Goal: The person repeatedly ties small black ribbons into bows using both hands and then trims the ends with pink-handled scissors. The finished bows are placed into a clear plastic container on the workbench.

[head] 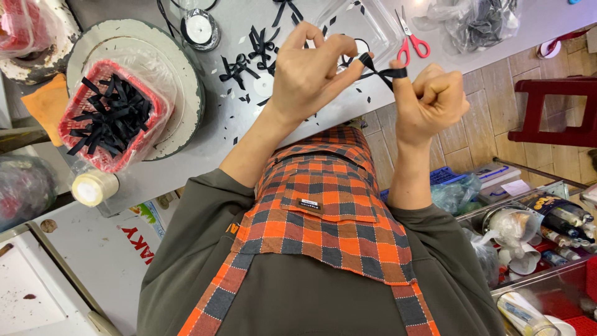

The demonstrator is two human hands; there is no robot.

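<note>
Over a grey desk strewn with finished black bows and a red basket of ribbon strips, both hands pinch a black ribbon, left hand looping, right hand anchoring it round its thumb; mid-tie, needing a snug pull.

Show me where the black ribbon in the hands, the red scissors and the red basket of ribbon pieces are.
black ribbon (377, 73), head view, on the strip stretched between the two hands.
red scissors (413, 45), head view, on the handle loops.
red basket (73, 109), head view, on its left rim.
</note>
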